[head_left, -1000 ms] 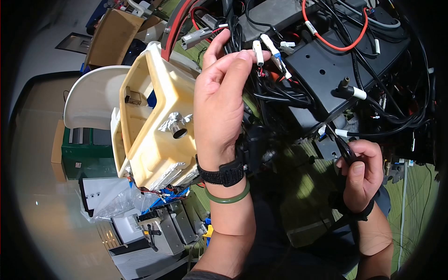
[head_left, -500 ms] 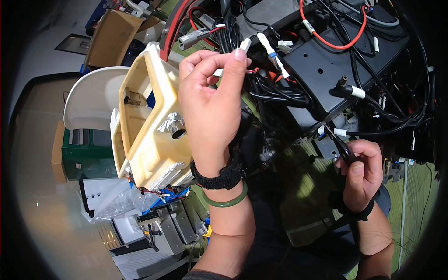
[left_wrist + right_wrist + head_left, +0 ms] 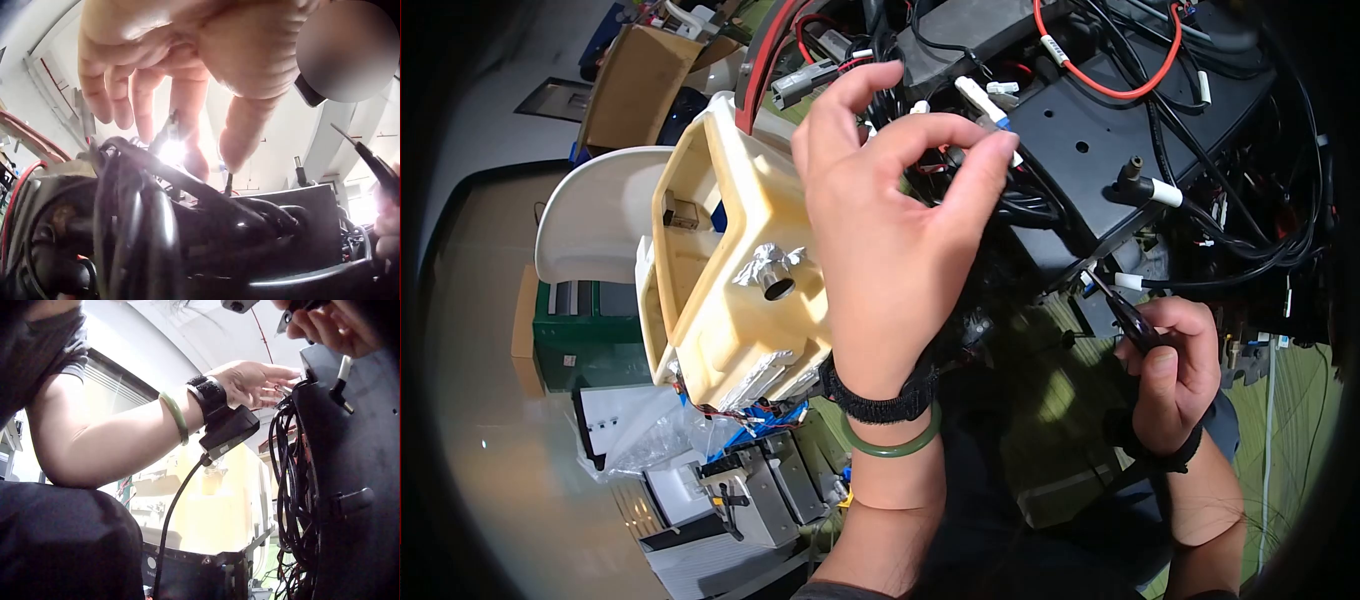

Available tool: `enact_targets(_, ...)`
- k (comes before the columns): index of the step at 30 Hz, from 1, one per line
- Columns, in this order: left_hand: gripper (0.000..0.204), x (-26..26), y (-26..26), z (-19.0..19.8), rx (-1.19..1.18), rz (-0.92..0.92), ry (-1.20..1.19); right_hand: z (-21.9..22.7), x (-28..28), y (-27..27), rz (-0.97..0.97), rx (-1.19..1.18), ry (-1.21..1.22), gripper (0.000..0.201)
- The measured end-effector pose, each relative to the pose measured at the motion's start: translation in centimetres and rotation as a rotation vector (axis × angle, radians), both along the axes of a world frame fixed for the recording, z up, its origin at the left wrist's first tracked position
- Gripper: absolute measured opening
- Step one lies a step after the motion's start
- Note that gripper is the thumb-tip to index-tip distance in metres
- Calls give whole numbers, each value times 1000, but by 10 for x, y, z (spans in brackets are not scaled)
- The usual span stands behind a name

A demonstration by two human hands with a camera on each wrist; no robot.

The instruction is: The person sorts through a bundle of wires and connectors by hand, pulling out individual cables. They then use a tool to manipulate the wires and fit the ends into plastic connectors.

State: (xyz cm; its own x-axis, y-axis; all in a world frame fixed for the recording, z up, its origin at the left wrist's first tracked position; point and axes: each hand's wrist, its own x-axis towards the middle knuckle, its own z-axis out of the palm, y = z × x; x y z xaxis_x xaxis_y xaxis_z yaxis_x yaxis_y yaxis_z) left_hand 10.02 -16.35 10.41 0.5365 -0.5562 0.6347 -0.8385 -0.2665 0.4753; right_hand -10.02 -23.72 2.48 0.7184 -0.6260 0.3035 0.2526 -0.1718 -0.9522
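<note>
Green floor (image 3: 1305, 420); white label (image 3: 1054, 50) on red cable (image 3: 1106, 93) (print illegible). Right hand (image 3: 1178, 370) grips black pointed tool (image 3: 1132, 322); left hand (image 3: 892, 220) pinching? Can't tell.

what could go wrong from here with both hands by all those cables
The left hand could snag the black cables below its fingers. Several white connectors sit nearby, so it might take the wrong one. The pointed tool in the right hand may nick insulation if it slips.
</note>
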Motion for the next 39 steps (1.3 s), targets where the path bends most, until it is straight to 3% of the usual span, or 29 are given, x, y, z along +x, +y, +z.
enact_targets(8, 13, 0, -2, -1, 102, -22, -55, 4, 2, 4, -10, 29, 31, 38)
enact_targets(11, 11, 0, -3, -4, 22, -41, -51, 13, 0, 0, -47, -244, 162, 44)
enact_targets(16, 10, -7, -3, -20, -151, 15, -3, 47, 2, 5, -100, -394, 262, 36)
enact_targets(20, 19, -17, 3, -26, -108, 102, -69, 77, 29, -7, -349, -676, 72, 42)
enact_targets(21, 19, -17, 4, -27, -126, 103, -48, 83, 36, -22, -275, -817, 19, 36)
enact_targets(22, 19, -18, 5, -29, -152, 118, -24, 101, 33, -26, -257, -945, 272, 28)
enact_targets(24, 16, -21, 4, -32, -190, 124, 45, 124, 48, -36, -133, -1076, 348, 22)
enact_targets(25, 14, -22, 2, -35, -235, 128, 82, 127, 61, -47, -58, -1186, 237, 20)
enact_targets(30, 12, -22, 0, -41, -337, 136, 123, 133, 103, -50, 27, -1098, 360, 14)
enact_targets(36, 13, -20, -1, -45, -383, 140, 145, 120, 130, -40, -48, -1306, 449, 19)
enact_targets(39, 15, -20, 1, -46, -371, 117, 164, 114, 133, -37, -33, -1237, 419, 20)
